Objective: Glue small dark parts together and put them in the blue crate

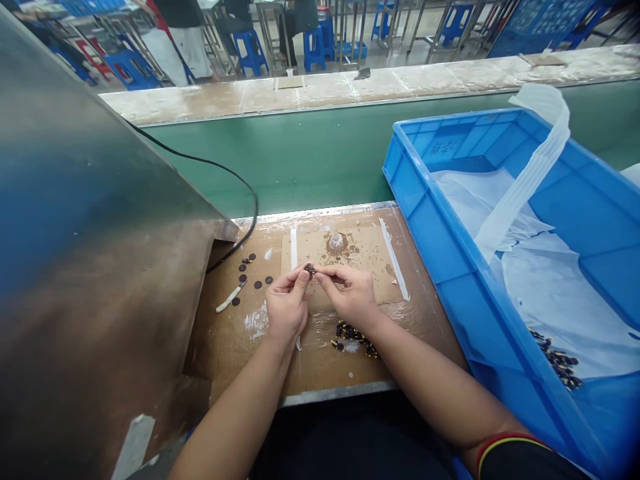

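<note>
Between the fingertips of my left hand [289, 300] sits a small dark part with yellowish bits [309, 269]; its exact kind is too small to make out. My right hand [350, 293] pinches at the same part from the other side, thumb and forefinger closed on it. Both hands are over a cardboard sheet [345, 233] taped to the work surface. Close below my right wrist lies a pile of similar dark and yellow parts [356, 337]. Left of my hands, several dark round discs [258, 285] are scattered near a pale-handled small knife [231, 297].
A big blue crate [425, 193] stands at the right, holding white sheets [565, 287] and more dark parts [557, 360]. On the left rises a metal housing [110, 220], with a black cable [220, 163] beside it. A green conveyor belt [300, 153] runs behind the work surface.
</note>
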Motion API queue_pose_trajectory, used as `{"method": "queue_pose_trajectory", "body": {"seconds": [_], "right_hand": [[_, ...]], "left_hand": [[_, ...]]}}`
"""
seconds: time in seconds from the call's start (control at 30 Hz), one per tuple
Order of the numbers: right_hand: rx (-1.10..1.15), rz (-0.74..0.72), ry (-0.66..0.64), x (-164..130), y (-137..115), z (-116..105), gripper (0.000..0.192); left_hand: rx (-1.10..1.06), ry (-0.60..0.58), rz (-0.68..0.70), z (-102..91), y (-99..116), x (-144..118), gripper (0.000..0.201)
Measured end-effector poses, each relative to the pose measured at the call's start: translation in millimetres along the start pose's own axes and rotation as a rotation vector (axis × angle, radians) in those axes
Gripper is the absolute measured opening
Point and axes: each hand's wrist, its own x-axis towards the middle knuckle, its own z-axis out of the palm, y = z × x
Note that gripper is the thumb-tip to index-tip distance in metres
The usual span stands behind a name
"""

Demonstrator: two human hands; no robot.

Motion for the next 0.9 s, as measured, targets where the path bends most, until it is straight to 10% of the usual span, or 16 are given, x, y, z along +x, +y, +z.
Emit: {"method": "queue_pose_trajectory", "body": {"seconds": [0.63, 0.77, 0.9], "right_hand": [[0.07, -0.106, 0.113, 10.6, -11.7, -18.2, 0.016], [0.25, 0.026, 0.086, -49.9, -39.4, -46.4, 0.024], [0.162, 0.205, 0.082, -171.3, -46.3, -79.7, 0.028]], "left_hand": [[0.468, 0.005, 0.282, 3.9, 14.6, -8.6, 0.035], [0.392, 0.028, 0.311, 5.9, 15.3, -12.6, 0.03], [0.287, 0.024, 0.37, 19.7, 20.7, -24.4, 0.016]]}}
